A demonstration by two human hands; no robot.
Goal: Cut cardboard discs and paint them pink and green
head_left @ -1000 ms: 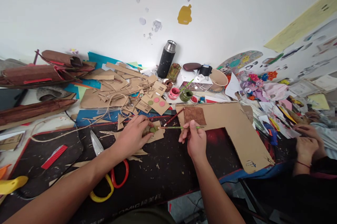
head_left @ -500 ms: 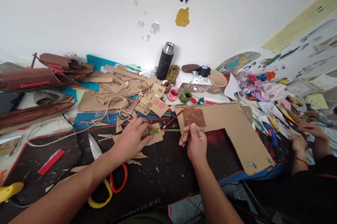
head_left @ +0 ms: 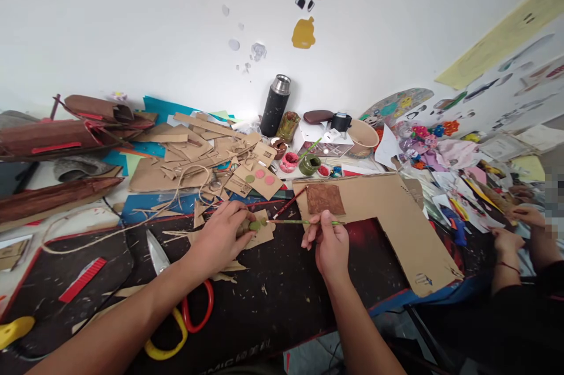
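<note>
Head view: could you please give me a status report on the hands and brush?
Right hand holding brush, tip by green spots. Left hand at same spots. Scissors under left forearm, apart from brush.

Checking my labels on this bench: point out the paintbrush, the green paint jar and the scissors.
Paintbrush (head_left: pixel 287 221): head view, on the shaft.
Green paint jar (head_left: pixel 307 171): head view, on the outer wall below the rim.
Scissors (head_left: pixel 157 252): head view, on the metal blades.

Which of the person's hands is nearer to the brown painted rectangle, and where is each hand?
Right. The right hand, holding a paintbrush, is just on the near side of the brown rectangle; the left hand is farther away, to its left.
</note>
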